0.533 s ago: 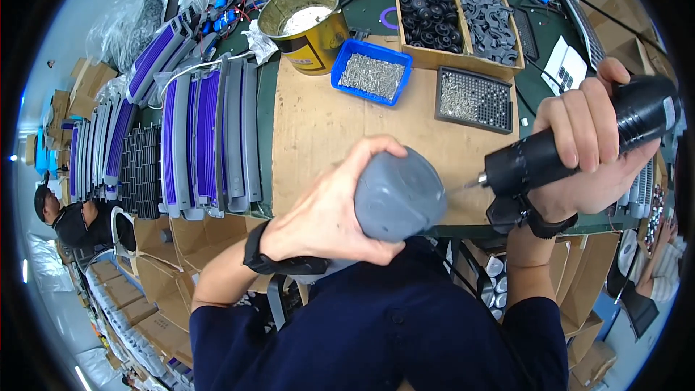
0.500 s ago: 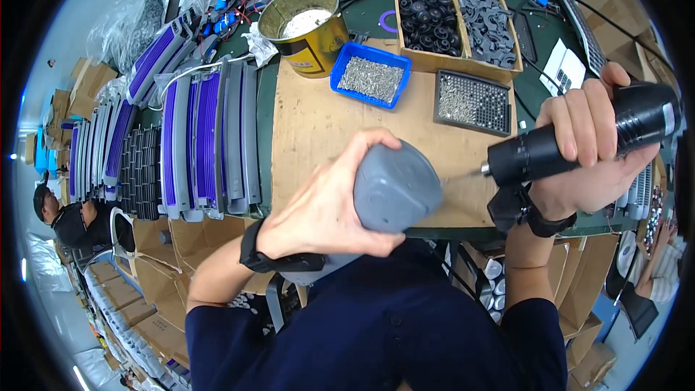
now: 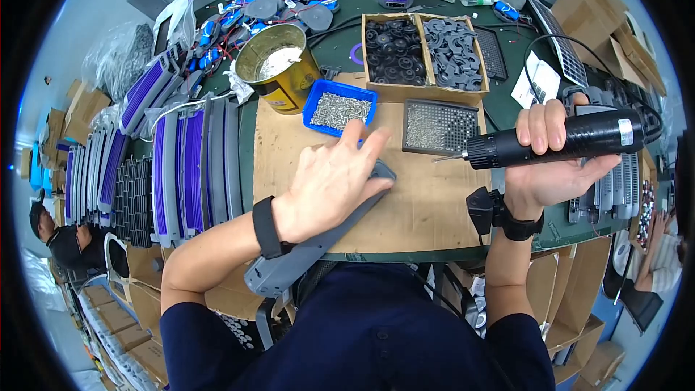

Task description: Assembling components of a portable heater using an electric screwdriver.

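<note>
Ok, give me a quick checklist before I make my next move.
1. Black screwdriver gripped in right hand: ok.
2. Screws in the blue tray: ok, plenty there.
3. Left hand at the blue tray: ok, its fingers reach the near side.
4. Screw pinched in left hand: cannot tell, too small to see.
5. Grey housing wholly over the table: not ok, its near end juts past the edge.
</note>
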`<state>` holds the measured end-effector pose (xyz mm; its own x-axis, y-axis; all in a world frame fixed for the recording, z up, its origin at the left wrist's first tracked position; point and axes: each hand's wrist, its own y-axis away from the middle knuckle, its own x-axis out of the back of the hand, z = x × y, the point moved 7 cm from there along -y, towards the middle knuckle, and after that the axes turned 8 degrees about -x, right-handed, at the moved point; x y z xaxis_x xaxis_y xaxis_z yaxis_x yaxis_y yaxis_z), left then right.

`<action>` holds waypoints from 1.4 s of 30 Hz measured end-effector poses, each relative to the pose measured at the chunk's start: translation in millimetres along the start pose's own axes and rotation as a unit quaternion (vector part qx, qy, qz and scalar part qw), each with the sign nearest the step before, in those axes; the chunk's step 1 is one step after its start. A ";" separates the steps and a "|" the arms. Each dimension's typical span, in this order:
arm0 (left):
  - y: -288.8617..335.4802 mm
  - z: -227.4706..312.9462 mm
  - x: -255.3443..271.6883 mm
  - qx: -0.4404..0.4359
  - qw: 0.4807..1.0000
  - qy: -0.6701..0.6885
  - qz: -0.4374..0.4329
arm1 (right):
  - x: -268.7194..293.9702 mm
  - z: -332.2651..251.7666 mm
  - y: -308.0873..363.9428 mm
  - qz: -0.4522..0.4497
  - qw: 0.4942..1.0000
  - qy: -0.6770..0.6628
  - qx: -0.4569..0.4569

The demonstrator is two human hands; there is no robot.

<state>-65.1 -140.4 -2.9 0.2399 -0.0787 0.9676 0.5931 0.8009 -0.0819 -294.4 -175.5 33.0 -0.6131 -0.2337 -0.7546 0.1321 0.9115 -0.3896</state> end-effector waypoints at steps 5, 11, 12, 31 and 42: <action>-40.6 19.5 19.3 -0.103 0.962 0.237 0.091 | -3.7 1.9 -2.3 -0.007 1.000 -0.021 -0.003; -80.7 11.5 -7.5 -0.119 0.939 0.317 0.058 | 13.0 -5.5 -6.2 0.001 0.999 0.006 0.040; -86.7 7.3 -11.8 -0.107 0.940 0.318 0.067 | 16.2 -11.1 -6.2 0.011 0.998 0.015 0.058; -58.9 -5.9 21.4 -0.048 0.932 0.350 0.084 | -20.7 -26.7 13.9 -0.081 0.995 -0.010 0.049; 56.7 16.1 -41.5 0.245 0.469 0.847 -0.046 | -94.1 -8.9 40.9 -0.179 0.984 -0.026 -0.011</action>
<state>-53.9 -82.2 -43.8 0.7431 -0.1524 -0.6516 0.5131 0.7549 0.4085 -238.2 -113.2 92.8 -0.5763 -0.5568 -0.5982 -0.1010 0.7748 -0.6240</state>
